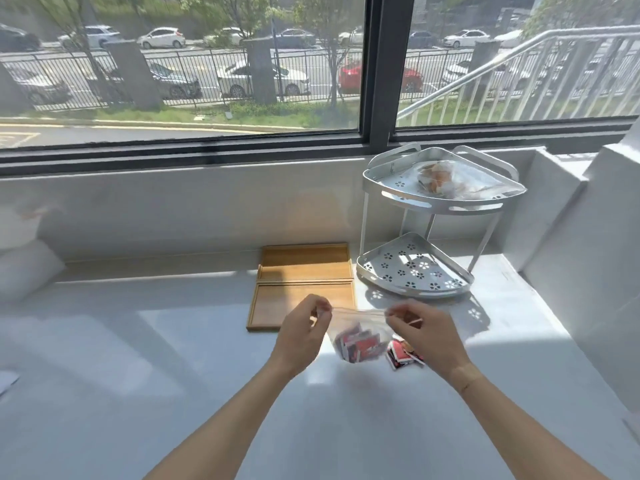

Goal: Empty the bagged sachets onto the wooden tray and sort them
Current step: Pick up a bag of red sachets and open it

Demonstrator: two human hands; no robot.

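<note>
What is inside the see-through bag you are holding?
The clear bag, pinched at its top by the left hand and right hand, holds red, black and white sachets. They overlap and blur, so their number and print cannot be told.

i can't read the print on the sachets (pixel 360 346) below my fingers; the clear bag (pixel 356 327) blurs them. my left hand (pixel 303 332) covers the wooden tray's (pixel 301 299) near right corner, and the fingertips hide the bag's top corners. the loose sachets (pixel 403 355) under my right hand (pixel 424 332) are partly covered. far beyond the fingers, the second bag's (pixel 450 180) contents on the rack (pixel 415 202) stay unclear.
</note>
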